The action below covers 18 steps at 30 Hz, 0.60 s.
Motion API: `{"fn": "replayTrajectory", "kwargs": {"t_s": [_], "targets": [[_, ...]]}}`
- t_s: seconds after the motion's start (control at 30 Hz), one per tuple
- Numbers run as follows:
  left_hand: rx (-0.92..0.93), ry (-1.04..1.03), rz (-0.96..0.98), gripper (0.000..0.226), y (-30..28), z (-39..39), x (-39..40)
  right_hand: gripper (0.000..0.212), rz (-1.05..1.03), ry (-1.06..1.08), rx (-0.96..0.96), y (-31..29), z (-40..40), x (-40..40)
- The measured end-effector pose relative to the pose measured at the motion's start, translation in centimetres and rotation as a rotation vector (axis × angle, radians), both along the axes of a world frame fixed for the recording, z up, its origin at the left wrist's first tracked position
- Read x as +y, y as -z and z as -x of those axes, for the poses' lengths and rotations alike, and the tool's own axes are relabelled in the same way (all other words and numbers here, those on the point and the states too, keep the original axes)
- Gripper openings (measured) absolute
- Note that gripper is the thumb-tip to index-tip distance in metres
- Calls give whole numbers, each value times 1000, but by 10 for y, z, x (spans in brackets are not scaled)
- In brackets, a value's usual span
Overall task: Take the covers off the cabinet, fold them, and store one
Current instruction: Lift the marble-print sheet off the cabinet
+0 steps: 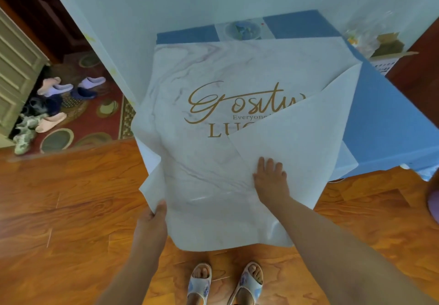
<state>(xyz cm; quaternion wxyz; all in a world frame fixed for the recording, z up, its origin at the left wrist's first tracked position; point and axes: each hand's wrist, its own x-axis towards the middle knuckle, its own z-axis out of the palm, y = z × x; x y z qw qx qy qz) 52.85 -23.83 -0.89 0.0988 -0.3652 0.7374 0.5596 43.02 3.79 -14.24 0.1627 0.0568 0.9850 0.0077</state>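
A white marbled cover (209, 152) with gold lettering lies over the front of the cabinet and hangs past its edge toward me. Its right corner is folded inward, plain white underside up. My right hand (270, 174) rests flat on that folded flap, fingers straight. My left hand (153, 219) pinches the cover's lower left edge, thumb on top. Beneath it a blue cover (380, 119) is spread over the cabinet top, showing at the back and right.
A pale blue wall (166, 0) stands behind the cabinet. A cardboard box (389, 46) and clear plastic sit at the back right. Several slippers (61, 88) lie on a red rug to the left. My sandalled feet (225, 283) stand on the wooden floor.
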Motion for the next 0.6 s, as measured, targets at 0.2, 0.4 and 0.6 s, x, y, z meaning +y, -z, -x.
{"fn": "replayTrajectory", "kwargs": {"t_s": [0.2, 0.4, 0.6], "targets": [[-8, 127, -31, 31, 12, 14, -29, 82, 91, 237, -160, -24, 36, -27], [-24, 223, -51, 22, 21, 9, -75, 68, -123, 205, -1, -15, 22, -32], [-77, 168, -93, 10, 24, 0, -112, 41, 22, 588, 148, -27, 32, -7]]}}
